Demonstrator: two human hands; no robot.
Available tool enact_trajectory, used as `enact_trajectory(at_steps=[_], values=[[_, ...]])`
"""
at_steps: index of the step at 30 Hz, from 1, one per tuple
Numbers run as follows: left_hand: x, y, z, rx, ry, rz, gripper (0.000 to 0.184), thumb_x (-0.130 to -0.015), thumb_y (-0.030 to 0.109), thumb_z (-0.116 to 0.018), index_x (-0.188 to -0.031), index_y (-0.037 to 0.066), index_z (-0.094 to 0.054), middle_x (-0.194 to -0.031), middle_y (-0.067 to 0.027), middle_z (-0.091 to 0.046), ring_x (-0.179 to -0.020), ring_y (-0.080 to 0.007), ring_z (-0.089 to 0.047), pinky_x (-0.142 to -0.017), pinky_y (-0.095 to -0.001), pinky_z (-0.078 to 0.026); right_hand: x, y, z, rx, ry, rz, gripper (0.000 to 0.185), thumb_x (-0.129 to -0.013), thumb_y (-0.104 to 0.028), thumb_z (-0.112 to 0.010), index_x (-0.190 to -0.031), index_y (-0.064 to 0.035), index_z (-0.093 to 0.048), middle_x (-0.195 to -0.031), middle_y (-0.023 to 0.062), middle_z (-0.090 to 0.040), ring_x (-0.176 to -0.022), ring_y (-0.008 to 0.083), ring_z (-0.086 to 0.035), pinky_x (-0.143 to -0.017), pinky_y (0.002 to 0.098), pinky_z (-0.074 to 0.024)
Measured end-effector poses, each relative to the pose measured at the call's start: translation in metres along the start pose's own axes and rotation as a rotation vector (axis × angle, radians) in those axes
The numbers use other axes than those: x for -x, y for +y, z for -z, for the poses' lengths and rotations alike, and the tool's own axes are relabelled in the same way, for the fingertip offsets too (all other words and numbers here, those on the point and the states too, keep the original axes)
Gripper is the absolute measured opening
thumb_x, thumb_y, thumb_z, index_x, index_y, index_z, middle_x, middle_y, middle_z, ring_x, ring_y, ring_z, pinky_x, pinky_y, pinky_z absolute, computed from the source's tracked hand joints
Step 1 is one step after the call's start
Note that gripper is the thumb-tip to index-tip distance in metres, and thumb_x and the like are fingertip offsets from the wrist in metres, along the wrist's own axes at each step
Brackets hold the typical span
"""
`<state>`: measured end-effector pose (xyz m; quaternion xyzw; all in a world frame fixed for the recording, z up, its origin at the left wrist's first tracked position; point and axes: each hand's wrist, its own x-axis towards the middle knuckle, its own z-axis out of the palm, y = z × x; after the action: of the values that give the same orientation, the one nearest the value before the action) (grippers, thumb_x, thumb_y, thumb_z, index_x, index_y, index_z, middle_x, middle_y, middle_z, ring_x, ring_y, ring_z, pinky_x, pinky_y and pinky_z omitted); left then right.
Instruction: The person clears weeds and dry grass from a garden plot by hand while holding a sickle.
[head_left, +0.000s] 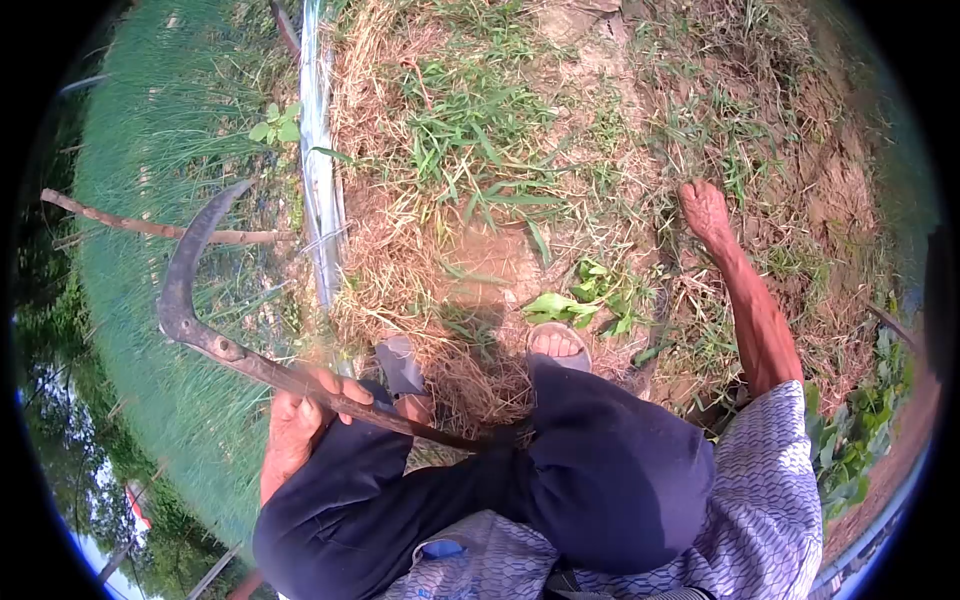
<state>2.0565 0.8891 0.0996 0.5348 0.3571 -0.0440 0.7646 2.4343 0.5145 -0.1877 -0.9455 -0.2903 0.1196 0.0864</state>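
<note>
A sickle [272, 372] with a curved dark blade and a long wooden handle lies across the lower left. My left hand [312, 402] is wrapped round its handle, near my knee. The blade points up and away over the green crop. At the right, my right hand [704, 205] is held low over the weedy soil, its fingers curled in; whether anything is in them cannot be made out. Grass tufts [740, 165] stand beside it. Leafy green weeds [590, 297] lie by my sandalled foot [558, 346].
Thin green crop [150, 350] fills the left side, bordered by a strip of plastic sheeting [318, 150]. A wooden stick [150, 226] reaches across the crop. Dry straw [375, 120] runs along the sheeting. Broad-leaved plants [865, 430] grow at the lower right.
</note>
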Motion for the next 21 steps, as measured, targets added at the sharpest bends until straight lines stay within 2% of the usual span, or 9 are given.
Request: enact_trajectory(at_steps=[2,5,9,12,14,16,18,19,21], values=[[-0.007,0.0,-0.005,0.093,0.015,0.008,0.046,-0.088,0.043,-0.066,-0.106,0.004,-0.049,-0.096,-0.0205,-0.064,-0.08,-0.0219,-0.058,-0.074,-0.0342,-0.047,0.026,-0.034,0.019,-0.224,-0.218,-0.025,0.025,-0.084,-0.02,-0.046,-0.081,0.0029,-0.055,-0.071,0.0266,-0.058,-0.067,0.0408,-0.061,-0.065,0.0486,-0.0499],[-0.011,-0.006,0.01,0.046,0.05,0.048,0.048,-0.084,0.042,-0.072,-0.103,0.002,-0.052,-0.098,-0.0207,-0.064,-0.082,-0.0219,-0.059,-0.078,-0.0377,-0.049,0.086,-0.12,0.034,-0.354,-0.634,0.259,0.022,-0.086,-0.019,-0.048,-0.081,0.0013,-0.051,-0.066,0.0249,-0.056,-0.063,0.0388,-0.06,-0.062,0.0468,-0.0507],[-0.028,0.015,0.01,-0.224,-0.095,0.019,0.05,-0.083,0.043,-0.072,-0.105,0.001,-0.056,-0.102,-0.0203,-0.066,-0.079,-0.0195,-0.061,-0.075,-0.0354,-0.05,0.097,-0.217,0.052,-0.242,-0.921,0.631,0.038,-0.088,-0.033,-0.062,-0.105,0.0011,-0.056,-0.072,0.0196,-0.062,-0.072,0.0368,-0.065,-0.065,0.0484,-0.0516],[-0.054,0.053,-0.017,-0.327,-0.138,0.027,0.052,-0.084,0.042,-0.072,-0.109,0.0,-0.056,-0.103,-0.0176,-0.067,-0.08,-0.0176,-0.063,-0.069,-0.0308,-0.052,0.075,-0.254,0.079,-0.312,-0.7,0.549,0.053,-0.088,-0.035,-0.063,-0.122,0.0022,-0.05,-0.082,0.0227,-0.064,-0.078,0.0396,-0.064,-0.07,0.0495,-0.0504],[-0.083,0.067,-0.035,-0.336,-0.161,0.001,0.051,-0.085,0.041,-0.071,-0.111,0.0,-0.057,-0.101,-0.0153,-0.067,-0.082,-0.0164,-0.064,-0.067,-0.0281,-0.053,0.063,-0.267,0.086,-0.96,-0.386,0.588,0.064,-0.09,-0.042,-0.06,-0.133,0.0028,-0.043,-0.088,0.025,-0.063,-0.083,0.0396,-0.064,-0.074,0.0476,-0.0499],[-0.118,0.08,-0.059,-0.348,-0.147,-0.065,0.049,-0.086,0.042,-0.069,-0.111,0.001,-0.056,-0.099,-0.0135,-0.067,-0.087,-0.0182,-0.066,-0.065,-0.0267,-0.053,0.07,-0.277,0.099,-1.163,-0.445,0.485,0.063,-0.091,-0.046,-0.058,-0.129,0.0029,-0.045,-0.089,0.0248,-0.062,-0.082,0.0388,-0.063,-0.073,0.0465,-0.0493],[-0.155,0.087,-0.089,-0.333,-0.076,-0.145,0.046,-0.089,0.042,-0.066,-0.11,0.003,-0.055,-0.098,-0.0124,-0.067,-0.092,-0.0207,-0.067,-0.063,-0.0254,-0.052,0.071,-0.271,0.103,-1.163,-0.622,0.333,0.056,-0.095,-0.051,-0.05,-0.116,0.0013,-0.05,-0.079,0.015,-0.058,-0.073,0.0275,-0.058,-0.068,0.0407,-0.0473],[-0.173,0.088,-0.106,-0.318,-0.037,-0.191,0.043,-0.091,0.041,-0.064,-0.11,0.003,-0.055,-0.098,-0.0121,-0.066,-0.091,-0.0208,-0.067,-0.062,-0.0245,-0.051,0.074,-0.264,0.098,-1.163,-0.605,0.328,0.056,-0.095,-0.051,-0.05,-0.116,0.0013,-0.05,-0.079,0.015,-0.058,-0.073,0.0275,-0.058,-0.068,0.0407,-0.0473],[-0.211,0.085,-0.134,-0.385,-0.115,-0.254,0.042,-0.094,0.039,-0.059,-0.113,0.002,-0.055,-0.099,-0.0112,-0.066,-0.094,-0.0205,-0.067,-0.066,-0.0261,-0.051,0.083,-0.249,0.08,-1.353,-0.398,-0.172,0.047,-0.095,-0.047,-0.052,-0.108,-0.0017,-0.051,-0.072,0.0052,-0.052,-0.064,0.0155,-0.051,-0.058,0.0328,-0.0433]])
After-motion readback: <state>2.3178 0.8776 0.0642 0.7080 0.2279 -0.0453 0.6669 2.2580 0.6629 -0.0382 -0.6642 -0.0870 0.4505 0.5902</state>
